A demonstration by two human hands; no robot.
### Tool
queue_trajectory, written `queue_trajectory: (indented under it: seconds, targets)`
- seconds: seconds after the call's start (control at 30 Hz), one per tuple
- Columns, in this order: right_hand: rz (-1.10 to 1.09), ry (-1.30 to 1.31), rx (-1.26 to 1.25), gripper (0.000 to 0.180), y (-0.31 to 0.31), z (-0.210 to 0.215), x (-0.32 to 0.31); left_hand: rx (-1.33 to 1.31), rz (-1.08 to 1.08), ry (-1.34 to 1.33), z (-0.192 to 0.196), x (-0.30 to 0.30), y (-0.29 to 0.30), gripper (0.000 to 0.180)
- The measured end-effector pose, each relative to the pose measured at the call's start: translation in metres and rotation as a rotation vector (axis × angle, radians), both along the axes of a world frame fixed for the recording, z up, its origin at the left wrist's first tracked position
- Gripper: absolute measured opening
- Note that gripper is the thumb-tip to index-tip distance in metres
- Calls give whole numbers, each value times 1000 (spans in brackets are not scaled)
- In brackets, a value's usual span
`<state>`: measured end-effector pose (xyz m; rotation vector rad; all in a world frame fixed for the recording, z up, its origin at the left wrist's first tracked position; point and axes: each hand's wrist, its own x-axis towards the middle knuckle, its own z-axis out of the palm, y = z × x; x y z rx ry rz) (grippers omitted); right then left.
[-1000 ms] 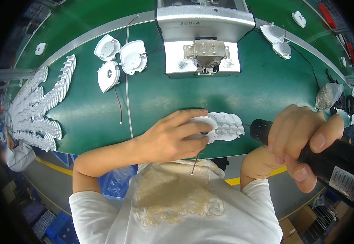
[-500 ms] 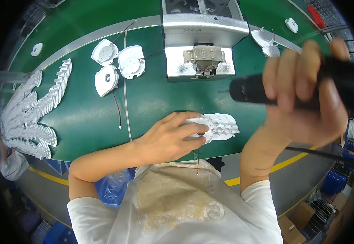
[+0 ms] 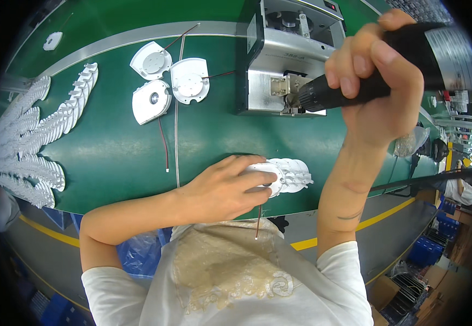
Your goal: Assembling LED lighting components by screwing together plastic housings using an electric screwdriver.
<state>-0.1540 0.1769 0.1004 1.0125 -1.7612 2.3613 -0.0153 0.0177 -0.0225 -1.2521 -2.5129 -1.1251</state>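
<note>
My right hand (image 3: 379, 68) is wrapped round a black power screwdriver (image 3: 363, 84), held nearly level. The screwdriver's nose points left at the metal outlet block (image 3: 286, 89) on the front of a silver screw feeder (image 3: 295, 57). Its bit cannot be made out there. Near the table's front edge, my left hand (image 3: 227, 187) grips a white plastic housing (image 3: 264, 173), fingers over its top. The hand covers much of this housing, and a thin dark wire (image 3: 258, 220) hangs from it over the edge. Just right of it lies a row of overlapping white plastic parts (image 3: 295, 175).
Three white housings (image 3: 189, 81) with thin wires lie left of the feeder on the green table (image 3: 122, 157). Long stacks of white parts (image 3: 32, 141) fan out at the far left. Another white part (image 3: 53, 41) sits beyond the metal rail (image 3: 105, 49). Blue crates stand on the floor.
My right hand has carried the screwdriver left and up, to the feeder's outlet. My left hand stays on the housing. The whole view has shifted a little.
</note>
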Motion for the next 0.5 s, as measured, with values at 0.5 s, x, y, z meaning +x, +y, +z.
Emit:
queue_trajectory:
  seconds: [0.5]
  targets:
    - [158,44,-2,38,30,-15,78,45,78,110,-6,3,2,20]
